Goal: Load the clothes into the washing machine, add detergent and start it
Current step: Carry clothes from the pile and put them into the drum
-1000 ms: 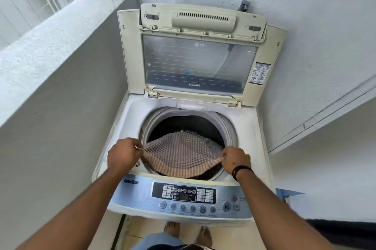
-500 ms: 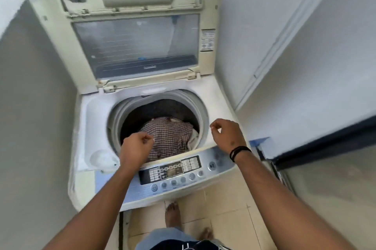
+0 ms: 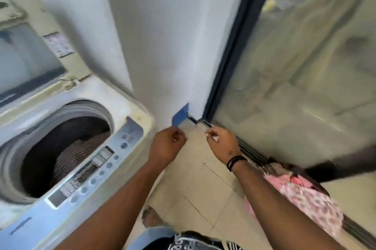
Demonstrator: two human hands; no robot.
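Observation:
The top-loading washing machine (image 3: 130, 111) stands at the left with its lid (image 3: 26, 54) raised. A brown checked cloth (image 3: 79, 152) lies inside the drum. My left hand (image 3: 165, 146) and my right hand (image 3: 222, 144) hover over the tiled floor to the right of the machine, fingers loosely curled, nothing held in either. A pile of pink patterned clothes (image 3: 305, 198) lies on the floor at the lower right, below my right forearm. The view is blurred by motion.
A white wall corner (image 3: 162, 46) rises beside the machine. A glass sliding door (image 3: 305, 66) with a dark frame and floor track (image 3: 248, 150) fills the right side. A blue piece (image 3: 180, 116) sits at the wall's foot. My bare foot (image 3: 150, 217) stands on beige tiles.
Both hands let go of the checked cloth, which dropped into the drum. My hands and my view swung right, away from the machine toward the door and the pink clothes.

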